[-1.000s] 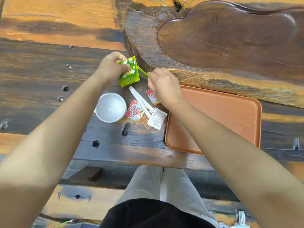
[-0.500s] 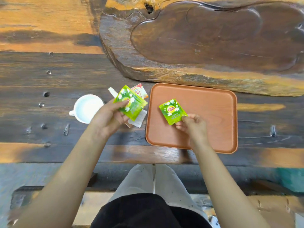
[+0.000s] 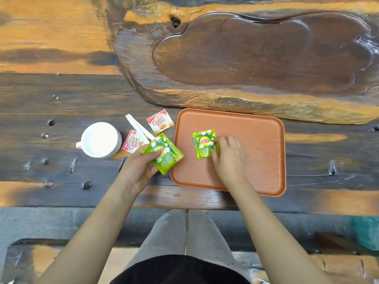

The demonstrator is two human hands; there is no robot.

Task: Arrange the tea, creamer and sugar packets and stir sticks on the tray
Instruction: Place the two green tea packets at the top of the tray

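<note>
An orange-brown tray lies on the dark wooden table. One green tea packet lies flat in the tray's left part, and my right hand rests on its right edge with fingers pressing it down. My left hand holds a second green tea packet just off the tray's left rim. Two red-and-white creamer packets and white wrapped stir sticks lie on the table left of the tray.
A white cup stands left of the packets. A large carved dark wood slab fills the table behind the tray. The table's front edge runs just below the tray, with my legs beneath it.
My right hand has lowered its tea packet onto the tray's left part. My left hand has brought the other tea packet closer to the tray's left rim.
</note>
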